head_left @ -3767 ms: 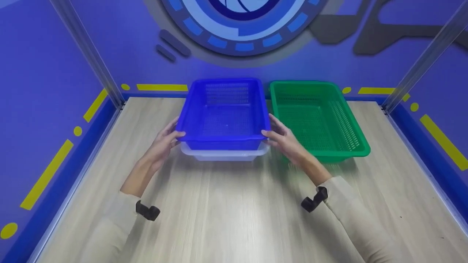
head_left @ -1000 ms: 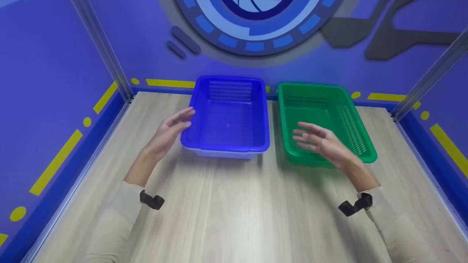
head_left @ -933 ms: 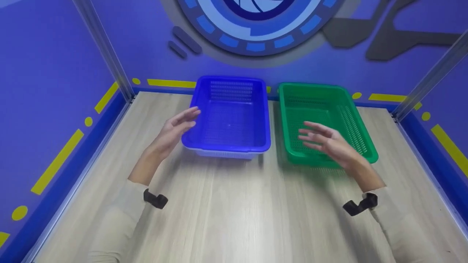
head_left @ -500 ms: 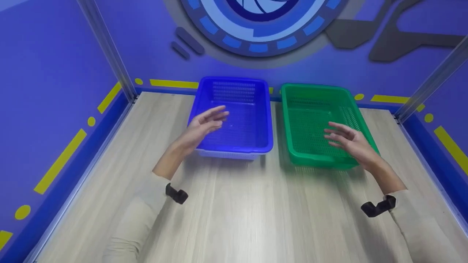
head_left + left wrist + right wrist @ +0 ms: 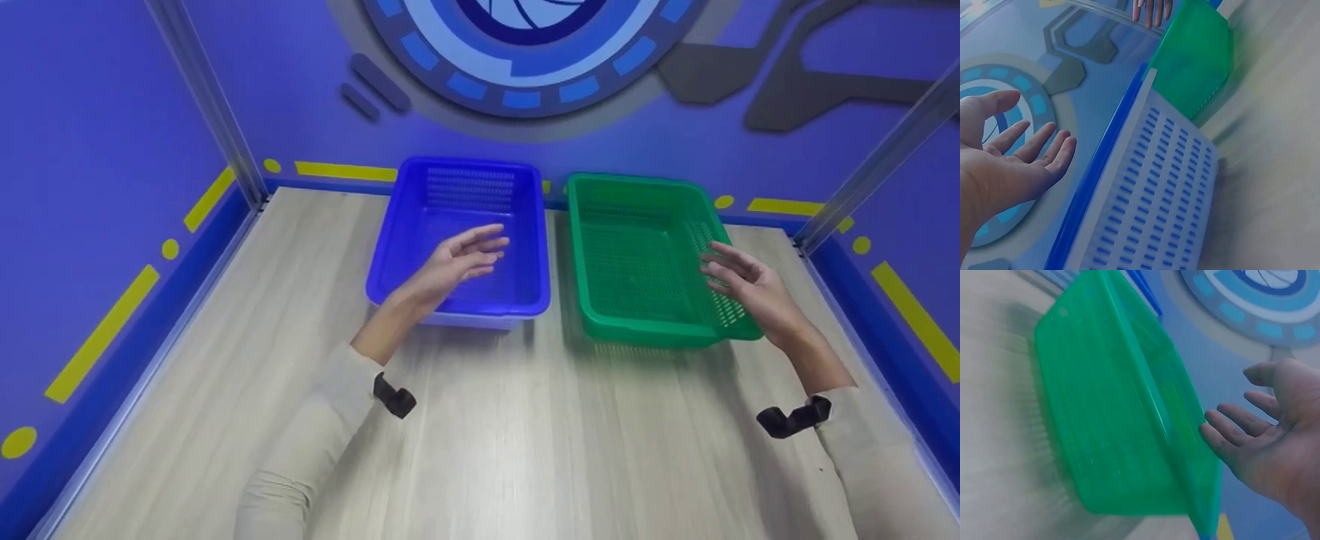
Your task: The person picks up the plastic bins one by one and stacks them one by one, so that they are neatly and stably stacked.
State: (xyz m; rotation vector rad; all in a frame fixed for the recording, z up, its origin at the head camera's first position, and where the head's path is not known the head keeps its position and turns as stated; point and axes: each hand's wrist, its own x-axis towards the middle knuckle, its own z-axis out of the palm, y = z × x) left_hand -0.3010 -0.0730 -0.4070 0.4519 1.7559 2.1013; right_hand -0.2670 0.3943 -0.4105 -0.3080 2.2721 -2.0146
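Hovering over the blue basket, the left hand is released, its fingers slightly bent and spread apart. With the bottom middle of the head view as the clock's centre, the blue basket sits on the counter at 12 o'clock, nested in a white slotted basket whose wall shows beneath the blue rim in the left wrist view. The green basket stands at 1 o'clock, just beside the blue one, a narrow gap between them. The right hand, also released with loosely curved fingers, is over the green basket's 3 o'clock side; whether its fingertips touch the rim cannot be told from the right wrist view. The green and blue baskets stand upright near the patterned back wall. Light beige sleeves cover the forearms, each with a black wrist mount at the cuff. At 12 o'clock on that wall is a round emblem; metal posts rise at the far corners, one at 11 o'clock, one between 1 and 2.
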